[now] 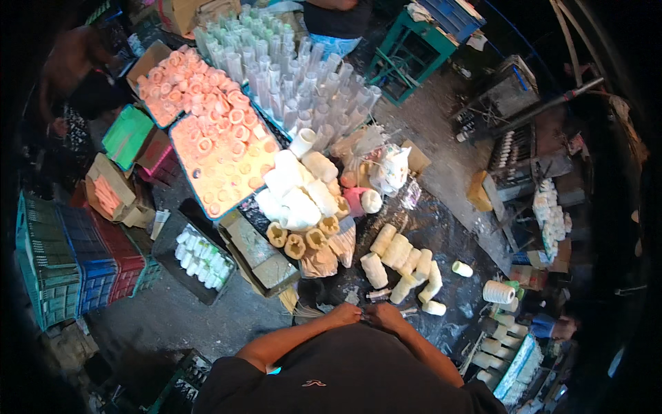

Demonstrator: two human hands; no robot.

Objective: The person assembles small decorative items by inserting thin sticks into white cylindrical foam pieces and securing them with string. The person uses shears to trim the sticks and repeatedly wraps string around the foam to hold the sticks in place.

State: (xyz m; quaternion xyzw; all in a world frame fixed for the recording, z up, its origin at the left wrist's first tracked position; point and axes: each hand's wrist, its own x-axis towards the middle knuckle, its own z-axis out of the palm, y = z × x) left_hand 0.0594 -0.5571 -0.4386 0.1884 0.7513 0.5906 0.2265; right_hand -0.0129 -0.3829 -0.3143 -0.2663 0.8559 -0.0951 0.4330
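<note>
Left hand [343, 314] and right hand [383, 317] are held close together before a dark work surface [452, 231]; whether anything is clasped cannot be told. Cream-coloured rolls [396, 252] are grouped just beyond the right hand, with white bundles [300, 209] piled farther left, near orange rings [205, 145].

Red crate [127, 274] beside blue crate [95, 281]; blue bin [448, 19] on teal stand [426, 32].
</note>
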